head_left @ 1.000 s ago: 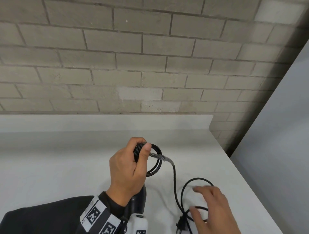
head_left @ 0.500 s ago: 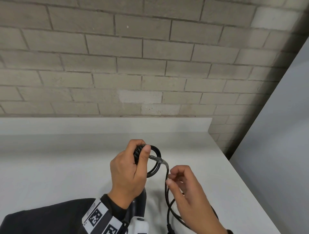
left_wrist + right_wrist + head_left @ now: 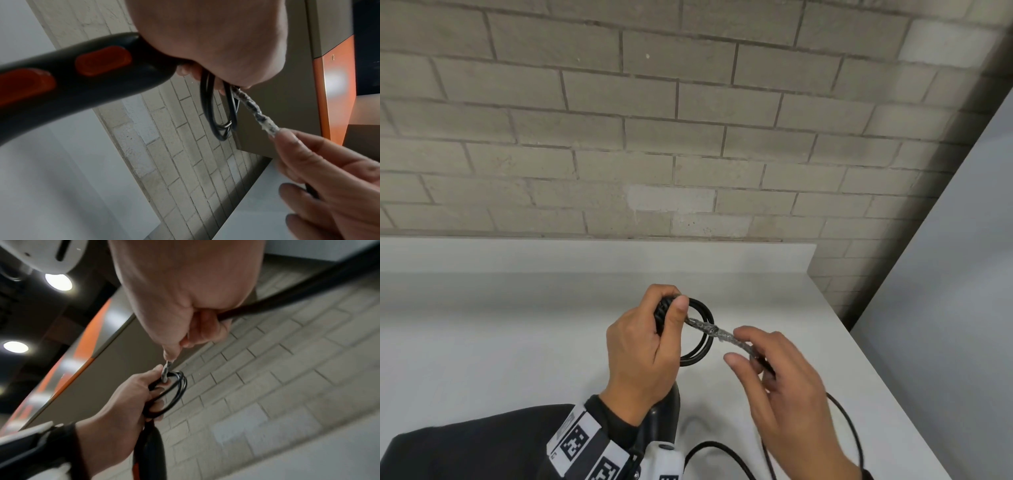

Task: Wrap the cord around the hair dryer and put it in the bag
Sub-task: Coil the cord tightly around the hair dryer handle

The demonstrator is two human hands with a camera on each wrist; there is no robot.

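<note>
My left hand (image 3: 650,346) grips the end of the black hair dryer handle (image 3: 68,71), which has orange buttons, and pins a small coil of black cord (image 3: 700,334) against it with the thumb. A stretch of the cord wrapped in clear tape (image 3: 717,334) runs from the thumb to my right hand (image 3: 774,373), which pinches it between thumb and fingers. The rest of the cord (image 3: 849,425) trails from the right hand down to the table. The dryer body (image 3: 666,421) is mostly hidden under my left wrist. No bag is in view.
A white table (image 3: 500,342) lies under both hands, with its right edge close by the right hand. A grey brick wall (image 3: 688,137) stands behind it. A grey panel (image 3: 962,274) rises at the right.
My right hand left the loose cord on the table, rose to the taped stretch and now pinches it nearer the coil. The left hand has kept its hold.
</note>
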